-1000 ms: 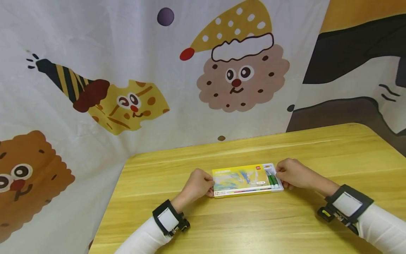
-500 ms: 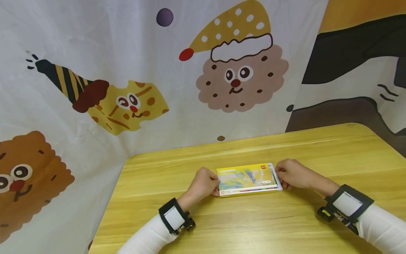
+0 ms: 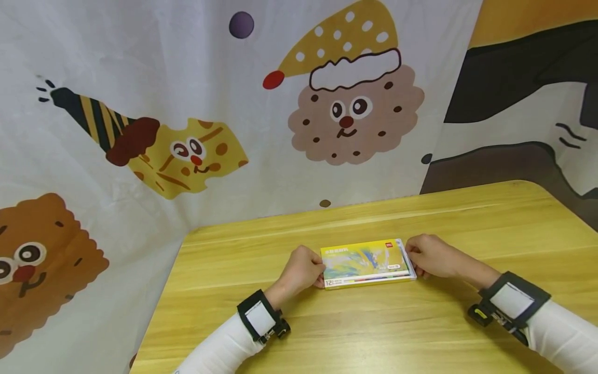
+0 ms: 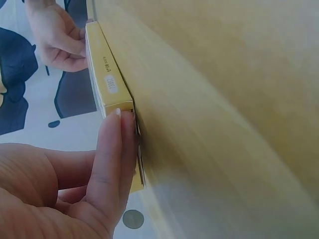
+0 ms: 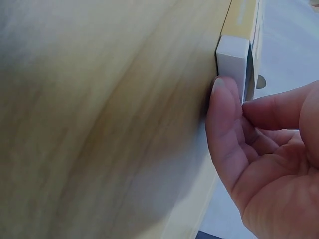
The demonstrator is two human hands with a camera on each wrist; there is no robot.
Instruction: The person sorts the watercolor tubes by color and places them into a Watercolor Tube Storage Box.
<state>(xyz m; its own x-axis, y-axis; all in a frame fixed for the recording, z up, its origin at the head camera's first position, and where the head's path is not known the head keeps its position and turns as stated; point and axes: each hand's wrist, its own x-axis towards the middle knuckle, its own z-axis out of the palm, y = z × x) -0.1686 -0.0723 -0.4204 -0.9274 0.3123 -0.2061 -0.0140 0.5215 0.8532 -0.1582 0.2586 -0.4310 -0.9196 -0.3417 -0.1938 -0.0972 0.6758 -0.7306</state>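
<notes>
In the head view a flat paint box with a yellow printed sleeve [image 3: 364, 262] lies on the table. A narrow strip of its white inner tray [image 3: 407, 258] sticks out at the right end. My left hand [image 3: 302, 267] holds the sleeve's left end between thumb and fingers. At the other end my right hand [image 3: 434, 255] pinches the tray's edge. Close up in the right wrist view, the white tray end [image 5: 233, 56] protrudes from the sleeve, with thumb and fingers at it. The tray's contents are mostly hidden beneath the sleeve.
The wooden table [image 3: 374, 327] extends around the box on all sides. Behind it hangs a white curtain [image 3: 271, 156] printed with cartoon biscuits and cheese, meeting the table's back edge. Each wrist wears a black strap with a small camera.
My left hand has moved right with the yellow sleeve, which now covers most of the white tray and the green tubes seen earlier. The right hand has stayed in place at the tray's end.
</notes>
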